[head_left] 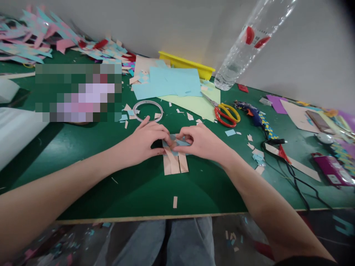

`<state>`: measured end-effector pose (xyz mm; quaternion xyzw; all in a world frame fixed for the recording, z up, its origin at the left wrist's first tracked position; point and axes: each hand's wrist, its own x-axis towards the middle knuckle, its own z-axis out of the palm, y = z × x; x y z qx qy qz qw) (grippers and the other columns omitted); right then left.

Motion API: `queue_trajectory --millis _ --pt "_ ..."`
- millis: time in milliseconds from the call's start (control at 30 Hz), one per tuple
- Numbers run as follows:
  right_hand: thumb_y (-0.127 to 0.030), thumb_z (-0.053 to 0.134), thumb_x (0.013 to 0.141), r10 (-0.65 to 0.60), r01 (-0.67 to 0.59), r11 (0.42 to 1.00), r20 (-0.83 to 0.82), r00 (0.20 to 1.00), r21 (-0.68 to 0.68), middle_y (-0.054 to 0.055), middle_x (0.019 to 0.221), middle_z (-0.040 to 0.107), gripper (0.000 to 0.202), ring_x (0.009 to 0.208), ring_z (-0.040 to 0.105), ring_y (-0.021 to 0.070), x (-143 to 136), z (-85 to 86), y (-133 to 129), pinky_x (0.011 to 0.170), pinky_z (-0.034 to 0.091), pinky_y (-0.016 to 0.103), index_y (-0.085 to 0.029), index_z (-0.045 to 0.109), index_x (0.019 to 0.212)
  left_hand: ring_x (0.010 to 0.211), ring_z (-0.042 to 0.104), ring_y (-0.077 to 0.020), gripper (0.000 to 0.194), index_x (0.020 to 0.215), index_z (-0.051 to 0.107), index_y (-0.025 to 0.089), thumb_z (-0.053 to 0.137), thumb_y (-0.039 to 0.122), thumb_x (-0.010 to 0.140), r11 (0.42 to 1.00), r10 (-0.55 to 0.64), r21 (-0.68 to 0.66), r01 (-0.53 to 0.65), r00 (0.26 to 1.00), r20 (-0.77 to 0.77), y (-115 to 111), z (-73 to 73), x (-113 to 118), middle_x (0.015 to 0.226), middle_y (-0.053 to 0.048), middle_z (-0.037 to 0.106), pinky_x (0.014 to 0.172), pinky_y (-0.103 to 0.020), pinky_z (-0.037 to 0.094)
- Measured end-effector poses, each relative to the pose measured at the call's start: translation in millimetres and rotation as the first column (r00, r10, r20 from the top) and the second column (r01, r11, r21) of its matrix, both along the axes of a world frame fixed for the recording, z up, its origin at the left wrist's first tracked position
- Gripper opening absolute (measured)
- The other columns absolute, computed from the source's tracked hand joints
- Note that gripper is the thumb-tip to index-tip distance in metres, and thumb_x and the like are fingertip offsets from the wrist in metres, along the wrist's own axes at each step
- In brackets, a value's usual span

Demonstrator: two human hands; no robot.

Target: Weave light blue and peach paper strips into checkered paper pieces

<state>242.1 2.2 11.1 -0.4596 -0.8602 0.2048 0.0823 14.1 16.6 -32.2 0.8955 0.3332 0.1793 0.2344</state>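
Close to the middle of the green table (pixel 133 195), a small piece made of pink and light blue paper strips (pixel 172 164) lies flat. My left hand (pixel 146 142) pinches its upper left part, fingertips meeting near the centre of the piece. From the other side my right hand (pixel 202 142) is closed on the blue strip at the upper right. The fingertips of both hands nearly touch and hide part of the strips. Pink strips fan down below the fingers, with a narrow gap between two of them. A small pink scrap (pixel 175 202) lies nearer the table's front edge.
Behind my hands are a tape roll (pixel 148 102), blue paper sheets (pixel 174 81), a yellow tray (pixel 185 64) and scissors (pixel 226 112). A plastic bottle (pixel 235 59) stands at the back. Black cables (pixel 294 173) and a purple box (pixel 332 168) lie right; paper strips (pixel 36 37) pile up left.
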Motion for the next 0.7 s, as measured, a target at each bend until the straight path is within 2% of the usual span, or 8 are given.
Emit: queue_trajectory --millis 200,400,533,700 --pt "-0.044 0.074 0.081 -0.006 0.007 1.000 0.019 1.000 -0.009 -0.006 0.065 0.051 0.029 0.061 0.044 0.0105 -1.3 1.5 -1.0 0.071 0.028 0.028 -0.017 0.061 0.084 0.114 0.055 -0.0256 0.013 0.095 0.069 0.026 0.064 0.035 0.087 0.999 0.013 0.031 -0.012 1.000 -0.016 -0.8 0.2 0.4 0.107 -0.002 0.065 0.118 -0.064 0.006" --pt "-0.050 0.071 0.082 0.007 -0.007 1.000 -0.007 1.000 0.008 -0.007 0.066 0.050 0.035 0.058 0.041 0.0087 1.5 -3.2 0.6 0.079 0.029 0.031 -0.018 0.057 0.080 0.112 0.057 -0.0242 0.015 0.091 0.068 0.027 0.060 0.040 0.090 1.000 -0.001 -0.004 0.001 1.000 0.023 0.1 1.7 -0.4 0.105 0.000 0.066 0.116 -0.067 0.000" --pt "-0.051 0.072 0.081 0.016 -0.016 1.000 -0.017 1.000 -0.001 -0.007 0.064 0.049 0.037 0.057 0.040 0.0088 2.2 -4.2 1.2 0.071 0.028 0.029 -0.018 0.056 0.077 0.109 0.059 -0.0241 0.018 0.086 0.066 0.024 0.058 0.039 0.092 1.000 0.003 0.000 -0.003 1.000 0.030 0.6 1.8 -0.7 0.101 -0.001 0.067 0.116 -0.068 0.000" --pt "-0.047 0.073 0.081 0.008 -0.008 1.000 0.004 1.000 0.004 -0.007 0.065 0.049 0.032 0.059 0.041 0.0091 1.1 -2.2 0.6 0.072 0.028 0.029 -0.018 0.060 0.082 0.112 0.058 -0.0251 0.014 0.093 0.070 0.029 0.063 0.040 0.090 0.999 -0.021 -0.025 0.022 1.000 0.018 2.6 1.6 -3.3 0.106 0.000 0.067 0.115 -0.069 -0.002"
